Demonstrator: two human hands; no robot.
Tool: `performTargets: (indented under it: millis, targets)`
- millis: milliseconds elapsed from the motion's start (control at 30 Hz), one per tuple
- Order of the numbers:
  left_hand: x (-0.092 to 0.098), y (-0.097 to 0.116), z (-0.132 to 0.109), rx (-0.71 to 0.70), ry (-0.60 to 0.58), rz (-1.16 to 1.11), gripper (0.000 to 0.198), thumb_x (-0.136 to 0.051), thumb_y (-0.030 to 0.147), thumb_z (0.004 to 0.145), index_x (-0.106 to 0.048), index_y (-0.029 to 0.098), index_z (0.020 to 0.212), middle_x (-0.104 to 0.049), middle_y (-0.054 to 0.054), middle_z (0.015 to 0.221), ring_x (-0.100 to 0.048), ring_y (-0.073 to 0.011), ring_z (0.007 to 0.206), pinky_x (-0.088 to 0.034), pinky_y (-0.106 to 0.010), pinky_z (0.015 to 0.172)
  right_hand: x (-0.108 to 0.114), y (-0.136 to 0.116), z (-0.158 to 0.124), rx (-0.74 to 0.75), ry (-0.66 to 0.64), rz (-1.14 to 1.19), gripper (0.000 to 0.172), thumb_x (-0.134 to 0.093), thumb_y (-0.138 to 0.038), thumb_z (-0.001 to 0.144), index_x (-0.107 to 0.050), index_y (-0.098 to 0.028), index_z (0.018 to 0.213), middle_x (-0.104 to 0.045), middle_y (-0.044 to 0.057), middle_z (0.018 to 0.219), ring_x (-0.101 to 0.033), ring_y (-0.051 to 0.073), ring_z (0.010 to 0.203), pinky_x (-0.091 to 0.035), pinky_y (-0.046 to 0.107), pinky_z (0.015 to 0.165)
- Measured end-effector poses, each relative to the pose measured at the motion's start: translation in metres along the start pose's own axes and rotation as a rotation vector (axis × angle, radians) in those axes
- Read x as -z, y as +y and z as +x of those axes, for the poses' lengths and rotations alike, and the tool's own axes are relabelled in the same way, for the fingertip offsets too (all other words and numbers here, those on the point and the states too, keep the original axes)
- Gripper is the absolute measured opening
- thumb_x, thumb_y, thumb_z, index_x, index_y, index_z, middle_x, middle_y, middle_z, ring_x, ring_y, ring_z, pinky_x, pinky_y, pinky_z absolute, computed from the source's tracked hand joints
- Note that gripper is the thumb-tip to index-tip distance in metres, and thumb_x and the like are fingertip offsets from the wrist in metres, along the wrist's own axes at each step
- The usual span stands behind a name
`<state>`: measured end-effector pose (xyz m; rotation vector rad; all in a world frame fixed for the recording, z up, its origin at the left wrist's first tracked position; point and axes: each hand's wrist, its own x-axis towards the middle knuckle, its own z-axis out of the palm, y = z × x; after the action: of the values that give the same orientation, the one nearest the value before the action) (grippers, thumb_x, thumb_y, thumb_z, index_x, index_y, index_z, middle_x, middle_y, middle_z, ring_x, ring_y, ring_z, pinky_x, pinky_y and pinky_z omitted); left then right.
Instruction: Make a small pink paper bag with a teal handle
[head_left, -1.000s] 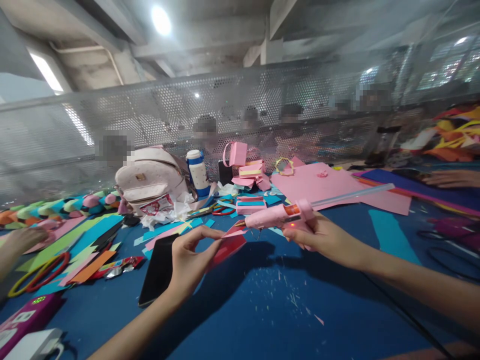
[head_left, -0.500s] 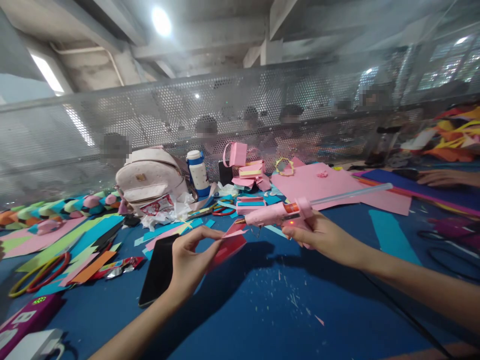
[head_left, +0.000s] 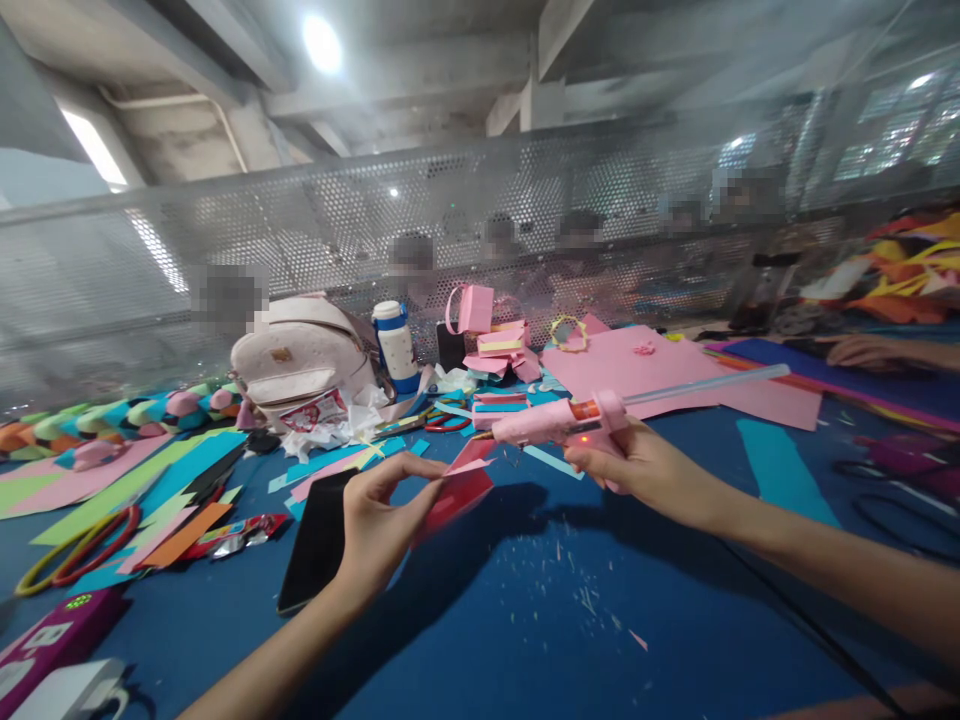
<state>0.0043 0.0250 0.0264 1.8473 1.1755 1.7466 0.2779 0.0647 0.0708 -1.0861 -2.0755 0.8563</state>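
Right of the flat, black rectangular phone (head_left: 316,545), the left hand (head_left: 384,508) pinches a folded pink paper piece (head_left: 459,500) between thumb and fingers, seemingly presenting its edge to the pink plastic glue gun (head_left: 538,422), which the right hand (head_left: 651,465), curled closed, grips farther from the phone.

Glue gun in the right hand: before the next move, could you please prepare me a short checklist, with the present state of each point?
1. Glue gun gripped by the right hand: ok.
2. Light on it lit: ok.
3. Glue stick loaded: ok, it sticks out at the back.
4. Folded paper pinched by the left hand: ok.
5. Nozzle touching the paper: cannot tell; it is close to the upper flap.
6. Table free of scraps: not ok, bits lie scattered in front.
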Motion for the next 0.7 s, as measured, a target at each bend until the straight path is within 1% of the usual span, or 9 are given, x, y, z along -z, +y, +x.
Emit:
performTargets:
  millis: [100, 167, 267, 333, 433, 500, 600, 700]
  targets:
    - [0.000, 0.000, 0.001, 0.020, 0.020, -0.008, 0.006, -0.071, 0.015, 0.075, -0.072, 0.020, 0.072, -0.074, 0.000, 0.073, -0.070, -0.0144, 0.072, -0.055, -0.023, 0.070, 0.005, 0.003, 0.003, -0.017, 0.028, -0.034, 0.042, -0.053, -0.059, 0.084, -0.061, -0.018, 0.074, -0.046, -0.003, 0.054, -0.045, 0.012, 0.050, -0.037, 0.026, 0.048]
    - [0.001, 0.001, 0.002, 0.051, 0.041, -0.004, 0.004, -0.072, 0.016, 0.073, -0.071, 0.020, 0.071, -0.074, -0.001, 0.073, -0.070, -0.0149, 0.071, -0.055, -0.023, 0.069, 0.013, 0.008, 0.008, -0.030, 0.084, -0.073, 0.043, -0.054, -0.059, 0.082, -0.063, -0.019, 0.075, -0.048, -0.002, 0.055, -0.047, 0.013, 0.051, -0.038, 0.027, 0.049]
    - [0.001, 0.001, 0.003, 0.104, 0.067, -0.006, 0.003, -0.073, 0.019, 0.073, -0.071, 0.019, 0.071, -0.073, -0.002, 0.072, -0.069, -0.0158, 0.071, -0.056, -0.024, 0.069, 0.031, 0.023, 0.018, -0.064, 0.178, -0.146, 0.045, -0.055, -0.063, 0.081, -0.059, -0.019, 0.068, -0.046, -0.002, 0.053, -0.046, 0.013, 0.050, -0.038, 0.027, 0.048]
    - [0.001, 0.000, 0.004, 0.130, 0.076, -0.013, 0.004, -0.073, 0.021, 0.073, -0.071, 0.018, 0.070, -0.073, -0.002, 0.072, -0.069, -0.0158, 0.071, -0.055, -0.024, 0.069, 0.044, 0.037, 0.025, -0.098, 0.200, -0.206, 0.047, -0.057, -0.063, 0.079, -0.054, -0.020, 0.063, -0.043, -0.003, 0.050, -0.044, 0.012, 0.048, -0.036, 0.026, 0.047]
    - [0.001, -0.002, 0.005, 0.147, 0.090, -0.017, 0.004, -0.073, 0.021, 0.072, -0.071, 0.018, 0.071, -0.073, -0.002, 0.073, -0.068, -0.0155, 0.071, -0.055, -0.025, 0.070, 0.058, 0.064, 0.031, -0.169, 0.178, -0.246, 0.050, -0.059, -0.066, 0.077, -0.052, -0.018, 0.062, -0.044, -0.003, 0.049, -0.045, 0.012, 0.045, -0.036, 0.026, 0.046]
    - [0.001, -0.004, 0.005, 0.147, 0.097, -0.018, 0.004, -0.073, 0.021, 0.072, -0.071, 0.018, 0.073, -0.072, -0.002, 0.073, -0.068, -0.0158, 0.072, -0.055, -0.025, 0.071, 0.061, 0.081, 0.030, -0.230, 0.137, -0.214, 0.054, -0.057, -0.069, 0.077, -0.052, -0.017, 0.062, -0.046, -0.002, 0.050, -0.046, 0.011, 0.044, -0.036, 0.026, 0.046]
    - [0.001, -0.005, 0.005, 0.146, 0.092, -0.020, 0.006, -0.074, 0.023, 0.073, -0.071, 0.017, 0.073, -0.072, -0.003, 0.074, -0.067, -0.0156, 0.072, -0.054, -0.025, 0.070, 0.059, 0.101, 0.023, -0.293, 0.082, -0.165, 0.055, -0.059, -0.068, 0.075, -0.054, -0.015, 0.063, -0.051, 0.000, 0.052, -0.047, 0.011, 0.044, -0.036, 0.025, 0.044]
    - [0.001, -0.006, 0.005, 0.142, 0.093, -0.028, 0.006, -0.073, 0.023, 0.074, -0.070, 0.018, 0.074, -0.071, -0.002, 0.074, -0.066, -0.0148, 0.072, -0.054, -0.024, 0.070, 0.052, 0.108, 0.012, -0.303, 0.026, -0.164, 0.052, -0.060, -0.064, 0.077, -0.059, -0.013, 0.069, -0.058, 0.004, 0.056, -0.051, 0.013, 0.045, -0.038, 0.025, 0.045]
